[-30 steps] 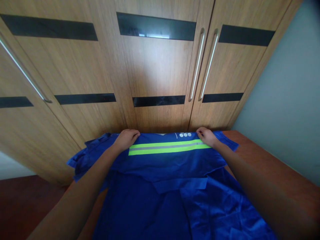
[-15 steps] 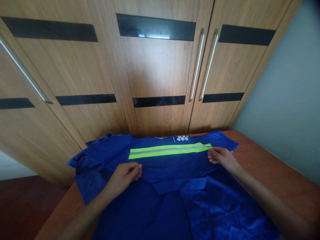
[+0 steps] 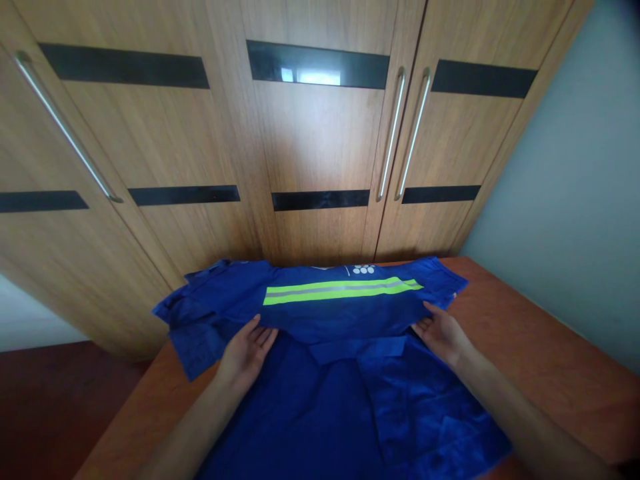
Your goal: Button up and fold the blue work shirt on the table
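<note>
Fabric of a deep blue garment (image 3: 310, 413) fills the near middle, spread over a reddish-brown worktop (image 3: 540, 347) and running down to the bottom of the view, with creases on its right side. The person's forearms reach in from the two lower corners.

The left hand (image 3: 247, 350) is open, palm turned partly up, its thumb apart from the spread fingers, at the near edge of the garment's striped section. The right hand (image 3: 443, 337) is also open, fingers a little curled and thumb apart, at the right end of that same edge. Whether either one pinches the cloth, I cannot tell. Between them lies a narrow blue strip (image 3: 360, 348) of fabric.

Just beyond the hands, a bright yellow-green band (image 3: 340, 290) with a grey line along its middle crosses the garment; its right end looks creased. White dots (image 3: 363, 269) are printed above it. Bunched, overlapping fabric spreads to the left, and one flap (image 3: 200, 353) of it hangs toward the near side.

At the back stands a wood-grain wardrobe (image 3: 320, 133) with dark inset panels (image 3: 160, 195) and long metal handles (image 3: 390, 133). A grey-blue wall (image 3: 590, 167) rises on the right, and dark reddish floor (image 3: 50, 393) shows at the lower left.
</note>
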Demonstrator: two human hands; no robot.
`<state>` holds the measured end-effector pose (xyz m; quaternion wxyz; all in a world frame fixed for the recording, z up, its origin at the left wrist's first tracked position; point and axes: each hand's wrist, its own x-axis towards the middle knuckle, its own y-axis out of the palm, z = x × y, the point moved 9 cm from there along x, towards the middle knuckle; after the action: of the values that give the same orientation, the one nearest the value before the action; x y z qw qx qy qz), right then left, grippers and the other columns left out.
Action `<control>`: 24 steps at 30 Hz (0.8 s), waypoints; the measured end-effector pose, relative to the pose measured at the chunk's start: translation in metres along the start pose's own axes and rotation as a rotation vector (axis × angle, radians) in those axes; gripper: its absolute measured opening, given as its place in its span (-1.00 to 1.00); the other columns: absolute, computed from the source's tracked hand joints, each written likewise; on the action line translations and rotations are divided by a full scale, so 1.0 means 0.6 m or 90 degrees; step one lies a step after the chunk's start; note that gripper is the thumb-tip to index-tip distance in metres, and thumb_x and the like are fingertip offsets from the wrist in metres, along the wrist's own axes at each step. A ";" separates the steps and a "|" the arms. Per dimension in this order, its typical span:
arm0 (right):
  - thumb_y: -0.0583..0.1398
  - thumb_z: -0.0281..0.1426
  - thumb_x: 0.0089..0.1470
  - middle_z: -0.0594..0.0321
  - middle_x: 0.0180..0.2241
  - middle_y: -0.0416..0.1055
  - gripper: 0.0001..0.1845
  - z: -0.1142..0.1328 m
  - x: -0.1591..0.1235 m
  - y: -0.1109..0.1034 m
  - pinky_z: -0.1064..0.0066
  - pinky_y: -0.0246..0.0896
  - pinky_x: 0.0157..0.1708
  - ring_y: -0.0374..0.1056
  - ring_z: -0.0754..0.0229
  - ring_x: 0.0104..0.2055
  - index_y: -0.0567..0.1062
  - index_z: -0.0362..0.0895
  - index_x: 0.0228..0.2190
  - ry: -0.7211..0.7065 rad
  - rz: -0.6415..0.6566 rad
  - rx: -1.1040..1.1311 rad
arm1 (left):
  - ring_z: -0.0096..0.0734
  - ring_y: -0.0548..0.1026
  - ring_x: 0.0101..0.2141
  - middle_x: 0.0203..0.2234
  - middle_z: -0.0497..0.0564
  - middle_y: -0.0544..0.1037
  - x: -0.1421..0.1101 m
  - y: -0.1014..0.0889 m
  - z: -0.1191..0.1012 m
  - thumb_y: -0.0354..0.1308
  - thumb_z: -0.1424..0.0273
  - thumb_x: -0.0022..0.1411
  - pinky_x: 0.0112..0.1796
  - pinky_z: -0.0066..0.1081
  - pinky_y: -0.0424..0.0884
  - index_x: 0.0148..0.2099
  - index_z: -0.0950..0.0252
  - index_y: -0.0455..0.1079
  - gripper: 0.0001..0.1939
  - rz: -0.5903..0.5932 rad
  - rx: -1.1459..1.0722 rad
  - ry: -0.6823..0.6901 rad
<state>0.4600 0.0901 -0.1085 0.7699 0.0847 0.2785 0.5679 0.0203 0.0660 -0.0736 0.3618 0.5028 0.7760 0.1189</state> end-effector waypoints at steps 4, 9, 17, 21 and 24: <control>0.06 -0.32 0.11 0.24 -0.34 0.55 -0.84 0.024 0.037 0.032 0.18 0.43 -0.08 0.49 0.11 -0.20 0.41 -0.02 -0.28 -0.107 -0.026 -0.035 | -0.52 0.50 -0.52 -0.49 -0.01 0.50 0.032 0.019 -0.002 0.06 0.48 0.26 -0.45 -0.55 0.52 -0.31 0.29 0.36 -0.91 -0.024 -0.044 -0.001; 0.08 -0.23 0.07 0.15 -0.31 0.57 -0.73 0.034 0.066 0.085 0.07 0.43 -0.14 0.49 0.00 -0.19 0.46 -0.09 -0.27 -0.158 0.062 -0.067 | -0.39 0.53 -0.51 -0.48 0.04 0.55 0.068 0.046 0.000 0.05 0.47 0.23 -0.42 -0.37 0.54 -0.26 0.33 0.41 -0.88 0.010 -0.033 -0.030; 0.02 -0.37 0.13 0.21 -0.34 0.57 -0.73 0.078 0.122 0.098 0.18 0.42 -0.10 0.50 0.12 -0.25 0.46 -0.11 -0.22 -0.171 0.020 0.088 | -0.36 0.58 -0.41 -0.41 0.07 0.61 0.098 0.096 -0.062 -0.12 0.50 0.29 -0.24 -0.35 0.54 -0.09 0.40 0.43 -0.69 0.058 -0.151 0.075; -0.03 -0.44 0.14 0.21 -0.32 0.58 -0.69 0.080 0.150 0.099 0.20 0.41 -0.08 0.50 0.14 -0.24 0.46 -0.13 -0.19 -0.144 -0.024 0.170 | -0.36 0.58 -0.32 -0.31 0.07 0.63 0.114 0.106 -0.083 -0.07 0.49 0.27 -0.21 -0.40 0.52 0.01 0.36 0.41 -0.67 0.065 -0.196 0.119; -0.04 -0.50 0.11 0.18 -0.31 0.57 -0.67 0.047 0.156 0.087 0.14 0.40 -0.06 0.50 0.12 -0.22 0.45 -0.14 -0.19 -0.097 -0.054 0.198 | -0.38 0.58 -0.35 -0.31 0.08 0.63 0.126 0.085 -0.068 -0.07 0.54 0.26 -0.24 -0.42 0.53 0.02 0.37 0.41 -0.66 0.047 -0.195 0.115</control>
<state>0.4504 0.1992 -0.0926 0.7896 0.2341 0.3071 0.4768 0.0103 0.1627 -0.0502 0.3586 0.4574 0.7588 0.2939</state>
